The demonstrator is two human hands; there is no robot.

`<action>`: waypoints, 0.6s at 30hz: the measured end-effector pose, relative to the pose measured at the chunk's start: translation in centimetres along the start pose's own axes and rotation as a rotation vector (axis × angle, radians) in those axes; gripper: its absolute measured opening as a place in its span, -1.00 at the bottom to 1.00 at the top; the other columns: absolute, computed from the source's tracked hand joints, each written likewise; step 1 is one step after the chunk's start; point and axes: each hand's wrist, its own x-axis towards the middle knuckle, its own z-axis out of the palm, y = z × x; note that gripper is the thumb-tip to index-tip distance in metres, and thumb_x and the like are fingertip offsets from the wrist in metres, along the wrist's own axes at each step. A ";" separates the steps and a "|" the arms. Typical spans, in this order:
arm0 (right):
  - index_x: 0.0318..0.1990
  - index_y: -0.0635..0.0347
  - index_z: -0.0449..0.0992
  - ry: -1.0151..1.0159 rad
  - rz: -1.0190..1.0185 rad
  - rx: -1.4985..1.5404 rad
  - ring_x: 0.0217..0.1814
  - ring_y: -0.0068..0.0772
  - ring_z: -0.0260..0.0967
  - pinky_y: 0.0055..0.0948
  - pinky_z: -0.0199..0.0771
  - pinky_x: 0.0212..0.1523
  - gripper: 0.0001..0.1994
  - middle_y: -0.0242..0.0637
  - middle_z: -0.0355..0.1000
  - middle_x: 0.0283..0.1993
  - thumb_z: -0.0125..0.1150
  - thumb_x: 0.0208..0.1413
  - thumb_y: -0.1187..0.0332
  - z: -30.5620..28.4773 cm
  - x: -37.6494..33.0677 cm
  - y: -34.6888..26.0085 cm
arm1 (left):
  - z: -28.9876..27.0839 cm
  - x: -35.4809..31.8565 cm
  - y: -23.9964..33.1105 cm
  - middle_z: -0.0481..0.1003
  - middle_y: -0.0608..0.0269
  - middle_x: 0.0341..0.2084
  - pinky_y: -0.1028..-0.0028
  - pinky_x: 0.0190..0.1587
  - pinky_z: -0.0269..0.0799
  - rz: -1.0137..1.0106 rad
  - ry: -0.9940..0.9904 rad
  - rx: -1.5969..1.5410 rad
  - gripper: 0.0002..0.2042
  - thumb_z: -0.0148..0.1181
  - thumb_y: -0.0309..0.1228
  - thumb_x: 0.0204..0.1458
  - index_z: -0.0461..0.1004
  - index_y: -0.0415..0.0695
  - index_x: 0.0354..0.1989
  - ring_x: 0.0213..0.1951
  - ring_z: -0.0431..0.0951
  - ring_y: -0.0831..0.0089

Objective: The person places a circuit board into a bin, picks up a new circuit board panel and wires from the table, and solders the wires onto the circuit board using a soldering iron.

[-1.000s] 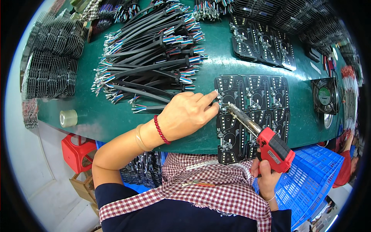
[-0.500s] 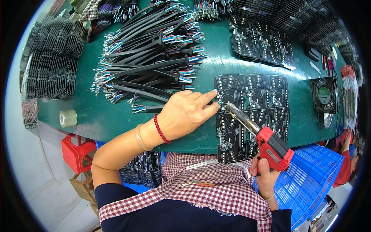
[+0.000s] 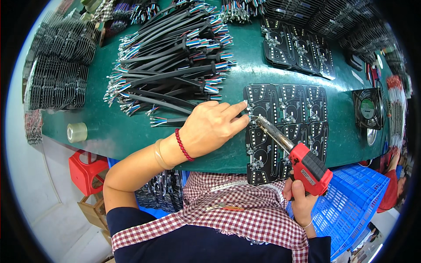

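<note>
My right hand [image 3: 301, 198] grips a red and black soldering gun [image 3: 310, 170] by its handle. The gun's metal barrel points up and left, its tip at the left edge of a black circuit board panel [image 3: 287, 115]. At that same edge, the fingers of my left hand [image 3: 211, 127] are closed on a black cable [image 3: 177, 121]. Its far end, with bare coloured wires, sticks out to the left behind the hand. The cable end at the board is mostly hidden by my fingertips. White light spots and small parts cover the panel, which lies flat.
A large heap of black cables [image 3: 171, 65] lies on the green table [image 3: 105, 131]. Another stack of panels [image 3: 298, 48] sits at the back right. A small fan [image 3: 367, 107] stands at right, a tape roll [image 3: 77, 132] at left. Below are a blue crate [image 3: 346, 197] and red stool [image 3: 85, 173].
Almost nothing differs. Both hands, the soldering gun and the panel hold their places, apart from a very slight shift of the whole view.
</note>
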 end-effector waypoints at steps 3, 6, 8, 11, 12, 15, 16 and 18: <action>0.02 0.37 0.31 0.015 -0.058 -0.134 -0.68 -0.55 0.15 -0.54 0.18 -0.64 -0.64 -0.29 0.26 -0.66 0.04 0.23 0.24 0.6 0.0 -0.1 | 0.1 0.1 0.0 0.54 0.22 -0.13 0.45 -0.41 0.43 0.002 0.012 0.002 -0.79 0.17 -0.48 -0.15 0.53 -0.07 -0.28 -0.44 0.51 0.48; 0.03 0.38 0.31 0.062 -0.046 -0.097 -0.69 -0.55 0.14 -0.54 0.18 -0.65 -0.61 -0.29 0.26 -0.66 0.05 0.23 0.21 0.8 0.0 -0.7 | 0.0 0.1 0.1 0.54 0.22 -0.13 0.45 -0.39 0.42 -0.007 0.011 0.006 -0.80 0.17 -0.48 -0.15 0.53 -0.06 -0.28 -0.42 0.51 0.48; 0.05 0.37 0.31 0.045 -0.080 -0.066 -0.70 -0.55 0.15 -0.55 0.18 -0.65 -0.58 -0.29 0.26 -0.66 0.07 0.23 0.18 0.4 0.1 -0.6 | 0.0 0.0 0.2 0.54 0.22 -0.13 0.45 -0.39 0.41 -0.014 0.008 0.011 -0.80 0.17 -0.48 -0.15 0.54 -0.06 -0.29 -0.42 0.51 0.48; 0.05 0.37 0.31 0.052 -0.088 -0.062 -0.70 -0.55 0.16 -0.54 0.19 -0.66 -0.53 -0.28 0.27 -0.66 0.10 0.22 0.10 0.3 0.2 -0.7 | 0.2 -0.1 0.1 0.54 0.22 -0.12 0.45 -0.39 0.39 -0.012 0.010 0.005 -0.80 0.17 -0.48 -0.15 0.54 -0.07 -0.29 -0.43 0.51 0.49; 0.05 0.37 0.31 0.050 -0.072 -0.071 -0.70 -0.55 0.17 -0.55 0.18 -0.66 -0.53 -0.29 0.27 -0.66 0.11 0.21 0.10 0.4 0.2 -0.7 | 0.2 -0.1 0.1 0.54 0.22 -0.11 0.45 -0.39 0.39 -0.010 0.012 0.003 -0.80 0.17 -0.49 -0.15 0.54 -0.07 -0.28 -0.43 0.50 0.49; 0.03 0.36 0.32 0.046 -0.060 -0.083 -0.69 -0.55 0.17 -0.55 0.18 -0.66 -0.54 -0.29 0.26 -0.66 0.13 0.21 0.10 0.6 0.0 -0.7 | 0.1 0.0 0.1 0.54 0.21 -0.10 0.46 -0.39 0.39 -0.004 0.005 0.008 -0.78 0.17 -0.49 -0.16 0.55 -0.07 -0.27 -0.44 0.50 0.50; 0.02 0.36 0.32 0.041 -0.062 -0.086 -0.69 -0.55 0.17 -0.55 0.18 -0.65 -0.55 -0.29 0.26 -0.66 0.13 0.20 0.11 0.6 0.0 -0.7 | 0.1 0.0 0.1 0.54 0.21 -0.10 0.46 -0.39 0.39 -0.007 0.005 0.011 -0.78 0.17 -0.49 -0.16 0.55 -0.07 -0.27 -0.44 0.50 0.50; 0.01 0.35 0.32 0.023 -0.045 -0.095 -0.69 -0.55 0.17 -0.54 0.18 -0.65 -0.57 -0.29 0.26 -0.66 0.13 0.21 0.13 0.6 0.1 -0.7 | 0.0 -0.2 0.1 0.54 0.20 -0.10 0.46 -0.40 0.38 -0.002 -0.001 0.014 -0.78 0.18 -0.49 -0.16 0.55 -0.08 -0.26 -0.45 0.50 0.50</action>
